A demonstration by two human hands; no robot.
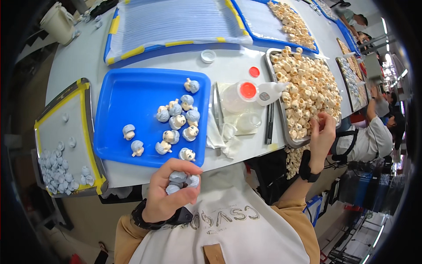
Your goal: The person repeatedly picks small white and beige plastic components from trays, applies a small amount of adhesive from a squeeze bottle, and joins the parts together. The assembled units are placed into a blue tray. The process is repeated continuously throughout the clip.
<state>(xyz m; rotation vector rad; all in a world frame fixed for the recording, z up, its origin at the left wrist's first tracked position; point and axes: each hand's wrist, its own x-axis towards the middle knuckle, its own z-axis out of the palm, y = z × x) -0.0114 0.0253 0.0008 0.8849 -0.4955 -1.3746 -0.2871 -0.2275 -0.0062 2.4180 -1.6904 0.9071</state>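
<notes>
My left hand (pixel 169 190) is curled around several pale grey-blue doll hair pieces (pixel 178 178), just below the near edge of a blue plastic tray (pixel 118 88). In that tray lie small doll heads (pixel 190 133) with grey-blue hair, most of them in its right half. At the right, my right hand (pixel 324 132) reaches into a metal tray (pixel 299 143) heaped with hollow beige doll head pieces (pixel 303 92). Its thumb and fingers close in a pinch on one of these pieces at the near side of the heap, partly hidden by the fingers.
Between the trays stand a clear jar with a red lid (pixel 248 90), a white squeeze bottle (pixel 272 92), a black pen (pixel 269 125) and crumpled tissue (pixel 226 140). A yellow-taped tray (pixel 85 132) of hair pieces lies left. Larger blue trays (pixel 176 26) line the back. People sit far right.
</notes>
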